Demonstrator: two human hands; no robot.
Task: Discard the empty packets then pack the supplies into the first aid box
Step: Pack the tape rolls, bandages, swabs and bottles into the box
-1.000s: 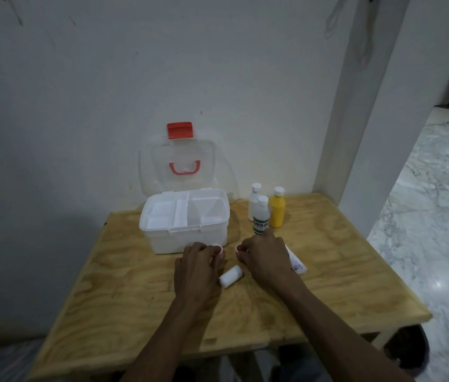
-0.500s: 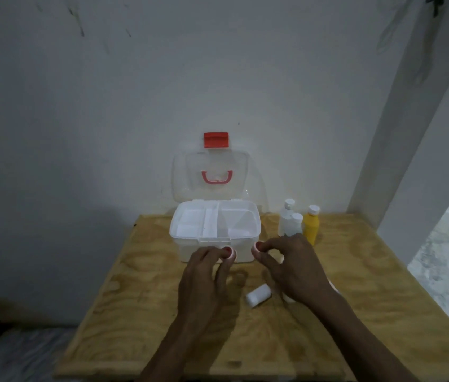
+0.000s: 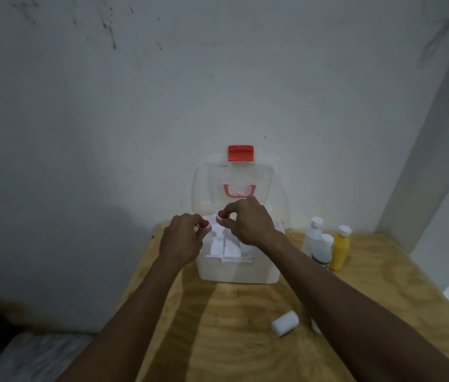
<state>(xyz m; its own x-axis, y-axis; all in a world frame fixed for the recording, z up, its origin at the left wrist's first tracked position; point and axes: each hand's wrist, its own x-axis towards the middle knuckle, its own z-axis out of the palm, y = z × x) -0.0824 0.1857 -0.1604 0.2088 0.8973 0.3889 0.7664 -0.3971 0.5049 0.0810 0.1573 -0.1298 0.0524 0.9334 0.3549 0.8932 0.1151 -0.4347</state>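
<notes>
Nearest to me, behind and to the right of both hands, a white gauze roll (image 3: 284,323) lies on its side on the desk (image 3: 234,340), its long axis running low-left to high-right, just beside my right forearm. A second white item pokes out from under that forearm; I cannot tell what it is.

Farther out, my left hand (image 3: 182,239) and right hand (image 3: 248,220) hover close together over the inner tray of the first aid box (image 3: 238,271). Fingers on each are curled with thumb meeting fingertip; whether they pinch the tray's edge or anything small, I cannot tell.

Right of my right hand stand two white bottles (image 3: 318,244) and a yellow bottle (image 3: 340,248), upright and touching. My right hand is nearer all these supplies, so I judge it should reach back for the roll.

Beyond my hands the clear lid (image 3: 209,183) stands open against the wall.
</notes>
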